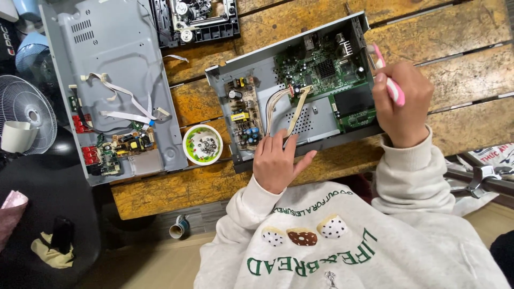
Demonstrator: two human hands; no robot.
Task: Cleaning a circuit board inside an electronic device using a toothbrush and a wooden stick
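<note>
Nearest the camera, the left hand [277, 163] rests on the front edge of an opened grey disc-player chassis [321, 120], its fingers loosely spread and closed on nothing, the fingertips touching the flat cream ribbon cable [297, 109] that runs up toward the green main circuit board [326, 69]. At about three o'clock from it, the right hand [401, 101] is curled shut around a pink-and-white toothbrush [386, 77], whose head lies at the right edge of that green board. A tan power-supply board [245, 115] sits in the chassis at its left end. At nine o'clock from the left hand, a small round bowl of screws [203, 144] stands on the worn wooden table [460, 43]. Farther left lies a second grey chassis [115, 80] with loose white ribbon cables and small boards. At twelve o'clock, at the table's far edge, sits a black disc-drive mechanism [195, 18].
</note>
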